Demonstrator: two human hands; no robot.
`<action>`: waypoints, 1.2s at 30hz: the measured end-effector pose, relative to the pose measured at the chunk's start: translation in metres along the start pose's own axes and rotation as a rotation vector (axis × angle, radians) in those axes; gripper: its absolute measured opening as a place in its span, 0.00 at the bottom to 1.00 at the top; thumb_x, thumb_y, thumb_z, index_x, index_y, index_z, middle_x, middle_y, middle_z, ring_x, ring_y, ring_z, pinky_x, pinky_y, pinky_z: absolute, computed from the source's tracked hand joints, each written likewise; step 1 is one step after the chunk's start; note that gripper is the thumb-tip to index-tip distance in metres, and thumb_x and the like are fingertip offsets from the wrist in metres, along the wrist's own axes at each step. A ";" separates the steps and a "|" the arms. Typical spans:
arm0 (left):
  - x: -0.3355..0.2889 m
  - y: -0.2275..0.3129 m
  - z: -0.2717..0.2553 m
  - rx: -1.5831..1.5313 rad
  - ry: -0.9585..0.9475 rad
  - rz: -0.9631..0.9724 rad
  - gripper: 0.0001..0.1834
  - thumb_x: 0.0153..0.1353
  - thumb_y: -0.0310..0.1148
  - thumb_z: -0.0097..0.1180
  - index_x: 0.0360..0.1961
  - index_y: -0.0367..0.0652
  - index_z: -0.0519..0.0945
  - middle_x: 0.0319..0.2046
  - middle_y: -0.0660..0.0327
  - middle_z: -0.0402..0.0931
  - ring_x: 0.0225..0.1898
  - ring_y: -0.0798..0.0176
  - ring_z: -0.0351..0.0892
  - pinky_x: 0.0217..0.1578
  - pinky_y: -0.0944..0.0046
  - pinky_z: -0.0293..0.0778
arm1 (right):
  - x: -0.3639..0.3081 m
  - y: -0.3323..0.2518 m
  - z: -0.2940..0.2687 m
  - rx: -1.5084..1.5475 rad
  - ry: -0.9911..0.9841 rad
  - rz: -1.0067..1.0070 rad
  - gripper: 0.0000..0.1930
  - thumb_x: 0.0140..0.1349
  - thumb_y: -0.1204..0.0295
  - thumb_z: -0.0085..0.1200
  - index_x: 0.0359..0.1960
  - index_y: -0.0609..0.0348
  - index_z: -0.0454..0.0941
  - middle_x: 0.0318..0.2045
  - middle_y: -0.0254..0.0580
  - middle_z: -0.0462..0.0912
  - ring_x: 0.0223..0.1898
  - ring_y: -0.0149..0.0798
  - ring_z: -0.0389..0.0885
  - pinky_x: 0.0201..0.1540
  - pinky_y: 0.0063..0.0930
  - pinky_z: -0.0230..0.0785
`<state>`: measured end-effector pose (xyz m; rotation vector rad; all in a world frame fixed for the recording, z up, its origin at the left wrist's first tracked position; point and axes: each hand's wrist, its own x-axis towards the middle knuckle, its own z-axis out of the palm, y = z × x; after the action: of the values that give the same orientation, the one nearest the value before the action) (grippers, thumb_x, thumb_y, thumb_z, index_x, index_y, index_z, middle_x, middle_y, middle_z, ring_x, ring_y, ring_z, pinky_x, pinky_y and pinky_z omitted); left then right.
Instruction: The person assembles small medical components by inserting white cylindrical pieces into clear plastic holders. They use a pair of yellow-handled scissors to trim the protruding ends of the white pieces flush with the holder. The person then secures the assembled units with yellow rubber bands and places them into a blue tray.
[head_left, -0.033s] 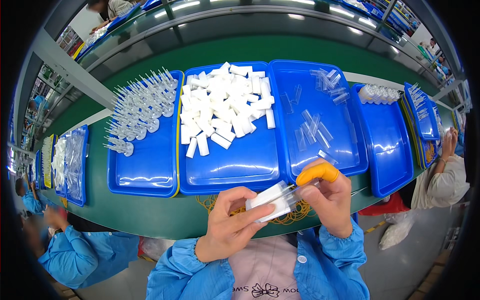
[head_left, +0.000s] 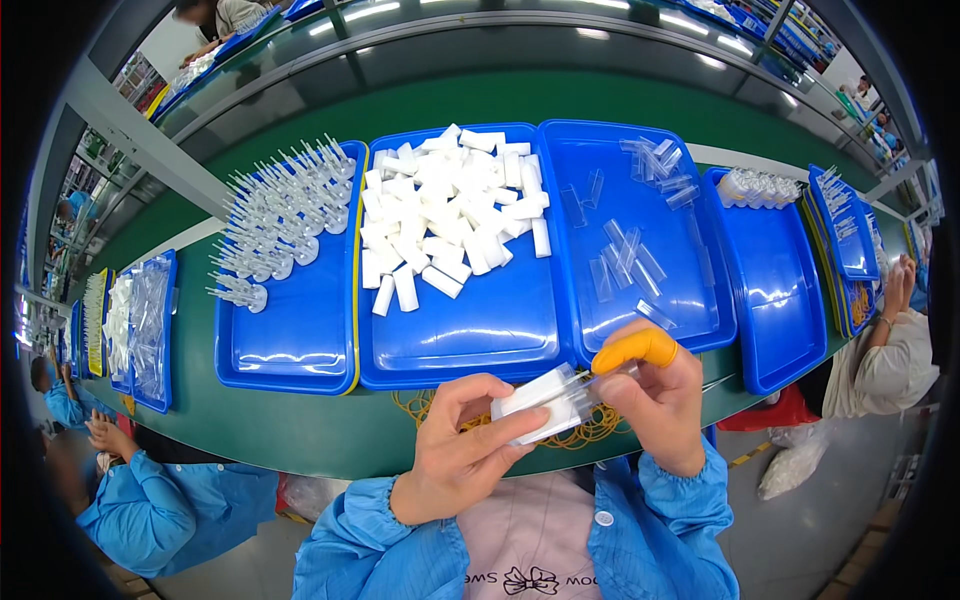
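My left hand [head_left: 465, 445] is closed around two white foam-like blocks [head_left: 543, 392], held side by side just in front of the trays. Over their right end lies a clear plastic sleeve [head_left: 583, 388]. My right hand [head_left: 655, 400], with a yellow finger cot [head_left: 636, 347] on one finger, pinches the sleeve's outer end between thumb and finger. How far the sleeve covers the blocks is hard to make out. Beyond my hands, a blue tray [head_left: 460, 362] bears a heap of similar white blocks [head_left: 450, 215]. The blue tray to its right [head_left: 650, 120] bears loose clear sleeves [head_left: 628, 258].
On the left, a blue tray [head_left: 285, 370] carries rows of clear, thin-stemmed parts [head_left: 285, 215]. At right, another blue tray [head_left: 785, 320] has bundled clear-and-white pieces [head_left: 760, 188]. Yellow rubber bands [head_left: 600, 428] lie on the green table [head_left: 300, 420] beneath my hands. Co-workers sit at both sides.
My hands and the blocks stay practically in place. At the left, a co-worker's hands have shifted slightly.
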<state>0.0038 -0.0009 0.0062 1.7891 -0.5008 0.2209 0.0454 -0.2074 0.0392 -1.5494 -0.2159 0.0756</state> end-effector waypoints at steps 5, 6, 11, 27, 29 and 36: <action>-0.003 0.003 0.000 0.036 -0.007 -0.009 0.24 0.45 0.19 0.64 0.48 0.41 0.80 0.48 0.54 0.64 0.47 0.55 0.74 0.47 0.60 0.76 | 0.000 -0.006 0.000 -0.208 -0.070 -0.131 0.09 0.51 0.74 0.62 0.32 0.62 0.79 0.30 0.40 0.78 0.31 0.32 0.77 0.33 0.22 0.69; -0.004 0.001 -0.001 0.019 -0.007 -0.006 0.27 0.45 0.20 0.65 0.50 0.41 0.79 0.48 0.53 0.64 0.48 0.54 0.74 0.49 0.59 0.75 | 0.002 -0.007 0.000 -0.215 -0.070 -0.133 0.08 0.50 0.73 0.62 0.32 0.62 0.79 0.30 0.40 0.78 0.30 0.33 0.77 0.32 0.23 0.69; 0.009 0.004 -0.011 -0.570 -0.240 -0.395 0.47 0.48 0.30 0.67 0.67 0.41 0.54 0.57 0.51 0.61 0.57 0.54 0.66 0.55 0.58 0.66 | 0.010 -0.019 -0.004 -0.297 -0.223 -0.122 0.08 0.50 0.73 0.62 0.31 0.62 0.79 0.29 0.41 0.78 0.30 0.35 0.77 0.33 0.24 0.69; 0.012 -0.003 0.000 -1.452 -0.295 -0.863 0.34 0.65 0.39 0.52 0.66 0.38 0.54 0.58 0.57 0.64 0.60 0.62 0.66 0.60 0.62 0.62 | -0.011 -0.023 0.016 -0.540 -0.247 -0.374 0.38 0.41 0.62 0.71 0.55 0.65 0.69 0.63 0.54 0.59 0.63 0.54 0.59 0.61 0.43 0.57; 0.013 0.004 0.002 -1.400 -0.241 -0.867 0.34 0.64 0.39 0.53 0.66 0.38 0.54 0.57 0.56 0.65 0.59 0.62 0.67 0.60 0.62 0.62 | -0.009 -0.021 0.024 -0.610 -0.270 -0.368 0.37 0.41 0.63 0.71 0.55 0.63 0.70 0.62 0.53 0.60 0.62 0.56 0.60 0.61 0.44 0.58; 0.000 -0.014 0.004 -1.525 -0.295 -0.884 0.38 0.58 0.46 0.60 0.62 0.40 0.59 0.54 0.57 0.68 0.55 0.59 0.70 0.57 0.60 0.66 | -0.011 -0.010 0.029 -0.657 -0.292 -0.392 0.31 0.43 0.65 0.67 0.52 0.59 0.73 0.58 0.47 0.66 0.58 0.50 0.65 0.60 0.47 0.58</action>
<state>0.0090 -0.0018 -0.0070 0.3799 0.0459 -0.8536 0.0287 -0.1812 0.0487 -2.1131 -0.8364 -0.0902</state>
